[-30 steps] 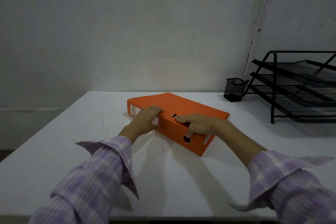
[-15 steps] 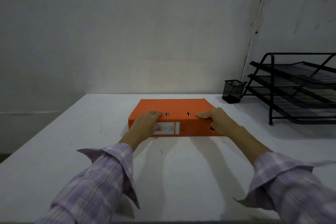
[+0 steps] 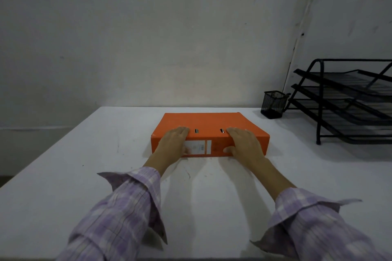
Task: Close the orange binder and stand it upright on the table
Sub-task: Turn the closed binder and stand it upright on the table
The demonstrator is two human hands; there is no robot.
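Observation:
The orange binder (image 3: 206, 122) lies flat and closed on the white table (image 3: 63, 176), its spine with a white label facing me. My left hand (image 3: 172, 146) grips the left part of the spine, fingers over the top cover and thumb on the label. My right hand (image 3: 244, 144) grips the right part of the spine the same way, thumb pressed on the spine's front. Two metal slots in the cover show between my hands.
A black mesh pen cup (image 3: 273, 104) stands at the back right of the table. A black tiered wire tray rack (image 3: 347, 99) fills the right side. A grey wall rises just behind the table's far edge.
The binder turned from a diagonal lie until its spine faces me squarely. My right hand slid from the cover's middle to the spine's right end and now wraps it.

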